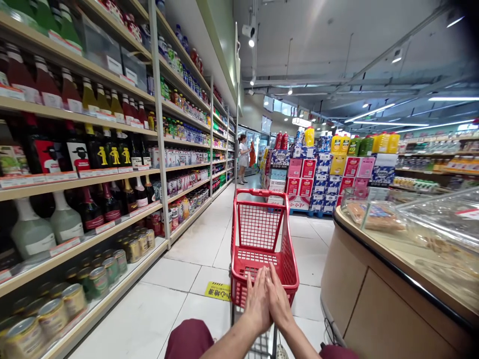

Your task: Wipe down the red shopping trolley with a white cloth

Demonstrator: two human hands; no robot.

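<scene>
My left hand (257, 301) and my right hand (278, 296) are held out in front of me at the lower middle of the head view. Their palms and inner edges touch, and the fingers stretch forward. Neither hand is seen holding anything. Just beyond the fingertips stands a red plastic shopping cart (293, 252) with grid walls. From this angle the hands overlap its near rim; whether they touch it I cannot tell. The cart's basket shows no goods.
Shelves (112, 175) of bottles and cans line the left. A wood-sided display counter (359, 294) curves along the right. Ahead, stacked drink cartons (309, 169) stand on the floor, and a person (243, 157) is farther back. A yellow floor sticker (217, 290) lies left of the cart.
</scene>
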